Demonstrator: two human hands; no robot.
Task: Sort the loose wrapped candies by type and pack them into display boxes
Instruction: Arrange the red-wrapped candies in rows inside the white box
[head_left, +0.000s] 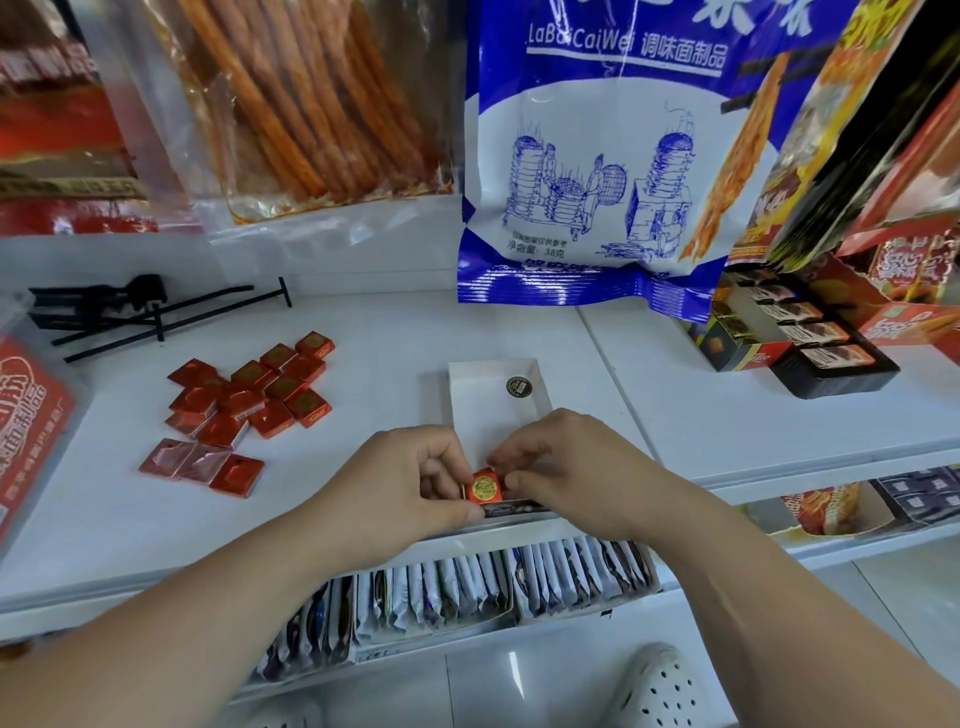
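A white display box (496, 410) lies open on the white shelf, with a round dark sticker (520, 387) on its inside. At its near end both hands pinch one red wrapped candy (487, 487) with a gold seal, held upright. My left hand (410, 483) grips its left edge and my right hand (566, 467) its top and right edge. A loose pile of several red square candies (244, 405) lies on the shelf to the left, some gold seal up, some foil back up.
Hanging snack bags crowd the back: a blue-white one (587, 171) right above the box, orange sticks (311, 104) to the left. Black hooks (135, 312) lie at back left. Filled chocolate boxes (810, 338) stand at the right. Sachet boxes (467, 587) fill the lower shelf.
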